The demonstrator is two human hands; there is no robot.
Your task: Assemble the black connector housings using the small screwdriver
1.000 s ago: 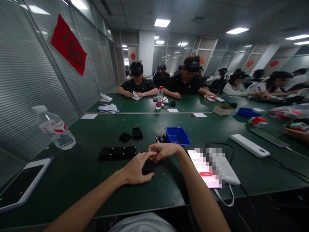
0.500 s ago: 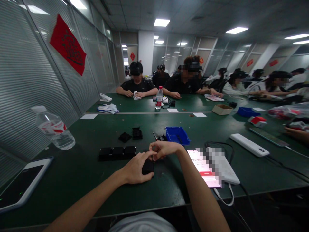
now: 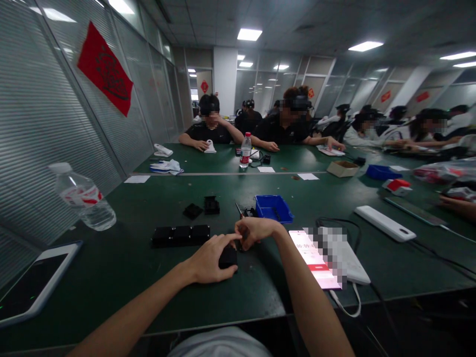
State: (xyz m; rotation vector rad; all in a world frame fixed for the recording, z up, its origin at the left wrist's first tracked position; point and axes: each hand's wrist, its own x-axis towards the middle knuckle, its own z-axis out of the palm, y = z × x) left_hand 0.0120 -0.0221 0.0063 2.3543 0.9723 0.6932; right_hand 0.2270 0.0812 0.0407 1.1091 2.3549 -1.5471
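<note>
My left hand [image 3: 208, 259] rests on the green table [image 3: 122, 267], its fingers closed round a small black block [image 3: 228, 258]. My right hand [image 3: 256, 231] is just above and to the right of that block. Its fingers are curled into a pinch over the block's top edge, and what they hold is too small and dark to name. A row of three black blocks [image 3: 181, 234] lies left of my hands. Two more black pieces [image 3: 203, 207] sit behind the row.
A blue tray [image 3: 273, 208] and a thin tool [image 3: 239, 209] are behind my right hand. A lit phone [image 3: 311, 258], a white power bank [image 3: 385, 224], a water bottle [image 3: 84, 198] and a tablet [image 3: 33, 282] surround me. Other people work across the table.
My right hand's fingers have curled tighter and drawn slightly right. My left hand and the block have stayed put. A person opposite has raised a hand toward their head.
</note>
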